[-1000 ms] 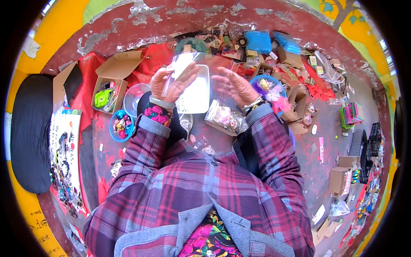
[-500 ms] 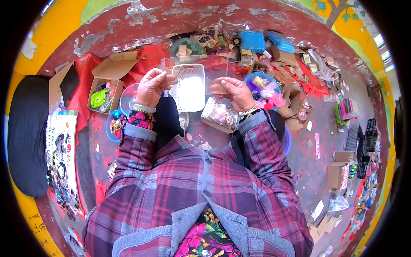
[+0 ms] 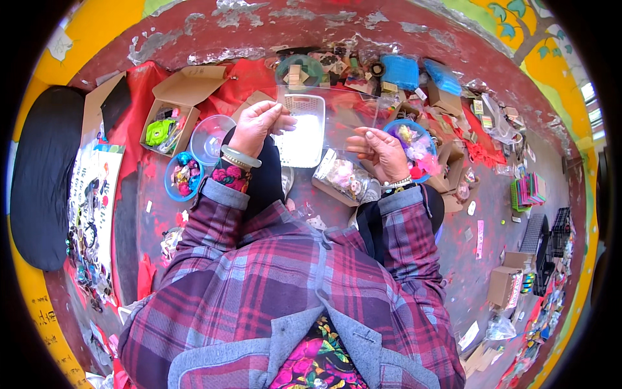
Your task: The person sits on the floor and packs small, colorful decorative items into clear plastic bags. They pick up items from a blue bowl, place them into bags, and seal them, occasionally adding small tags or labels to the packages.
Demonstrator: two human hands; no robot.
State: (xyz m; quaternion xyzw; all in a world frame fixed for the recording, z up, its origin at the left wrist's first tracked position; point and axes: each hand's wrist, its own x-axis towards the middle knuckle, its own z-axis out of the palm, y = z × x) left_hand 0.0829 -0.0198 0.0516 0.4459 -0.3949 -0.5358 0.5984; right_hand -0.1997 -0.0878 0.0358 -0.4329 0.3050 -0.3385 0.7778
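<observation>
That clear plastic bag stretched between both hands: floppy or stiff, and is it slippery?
The clear plastic bag is probably floppy: it spans between left hand and right hand only under tension. Its glossy sheen suggests a slippery surface. It looks thin and light, see-through to the white perforated basket.

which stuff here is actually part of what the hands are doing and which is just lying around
In use:
- left hand and right hand, both pinching a clear plastic bag
- white slotted plastic tray just beneath the bag
- open box of wrapped trinkets by the right hand

Lying about:
- clear round bowl
- blue bowl of colourful bits
- cardboard box with a green item
- blue packets
</observation>
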